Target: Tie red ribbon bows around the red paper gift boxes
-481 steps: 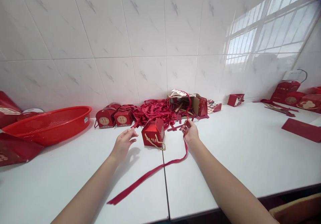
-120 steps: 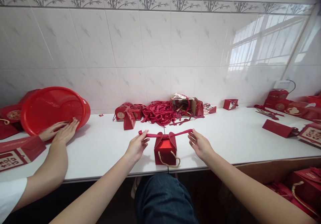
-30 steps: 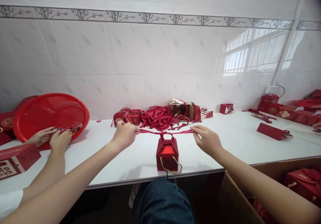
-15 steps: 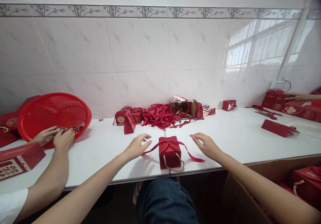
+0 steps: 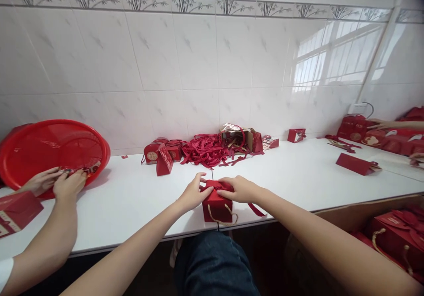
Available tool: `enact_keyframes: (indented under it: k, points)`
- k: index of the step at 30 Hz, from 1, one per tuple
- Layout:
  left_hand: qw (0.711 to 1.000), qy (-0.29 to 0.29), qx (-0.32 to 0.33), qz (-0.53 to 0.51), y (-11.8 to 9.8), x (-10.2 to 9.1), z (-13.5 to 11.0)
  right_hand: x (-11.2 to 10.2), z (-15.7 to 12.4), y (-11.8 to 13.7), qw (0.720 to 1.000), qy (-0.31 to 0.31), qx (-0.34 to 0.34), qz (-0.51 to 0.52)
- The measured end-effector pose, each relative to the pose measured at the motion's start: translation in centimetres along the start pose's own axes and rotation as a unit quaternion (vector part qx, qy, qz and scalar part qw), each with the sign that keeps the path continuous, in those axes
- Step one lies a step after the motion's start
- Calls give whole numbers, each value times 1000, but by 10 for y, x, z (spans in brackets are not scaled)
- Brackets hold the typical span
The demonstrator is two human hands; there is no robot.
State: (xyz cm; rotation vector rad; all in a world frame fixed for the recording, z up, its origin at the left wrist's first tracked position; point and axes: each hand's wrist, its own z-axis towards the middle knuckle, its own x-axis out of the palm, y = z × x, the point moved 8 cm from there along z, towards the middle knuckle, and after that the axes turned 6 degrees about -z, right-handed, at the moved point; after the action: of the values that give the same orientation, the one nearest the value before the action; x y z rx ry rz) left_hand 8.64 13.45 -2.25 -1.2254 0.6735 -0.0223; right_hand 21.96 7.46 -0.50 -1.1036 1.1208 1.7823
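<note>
A small red gift box (image 5: 217, 207) with a rope handle stands near the front edge of the white table (image 5: 298, 176). A red ribbon (image 5: 256, 209) is knotted across its top, and one loose end trails to the right. My left hand (image 5: 194, 193) and my right hand (image 5: 239, 188) both rest on the box top, fingers pinched on the ribbon at the knot.
A heap of red ribbons (image 5: 205, 150) and finished boxes (image 5: 158, 154) lie by the tiled wall. A co-worker's hands (image 5: 58, 182) hold a red basket (image 5: 49, 148) at left. A carton of red boxes (image 5: 394, 238) sits lower right. Another person's hand (image 5: 380, 123) reaches in at the far right.
Half a second ago both hands hovered open beside the box with the ribbon ends lying loose; now both have closed in on the box top and pinch the ribbon.
</note>
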Motion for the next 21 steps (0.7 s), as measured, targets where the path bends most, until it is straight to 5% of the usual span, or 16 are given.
enact_keyframes:
  k: [10, 16, 21]
  points:
    - [1000, -10, -6, 17, 0, 7, 1, 3, -2, -7, 998, -16, 55, -38]
    - [998, -28, -15, 50, 4, 6, 1, 10, -5, -29, 977, -73, 122, 160]
    - [987, -7, -86, 134, 13, -2, -3, 18, -8, -52, 955, -116, 175, 209]
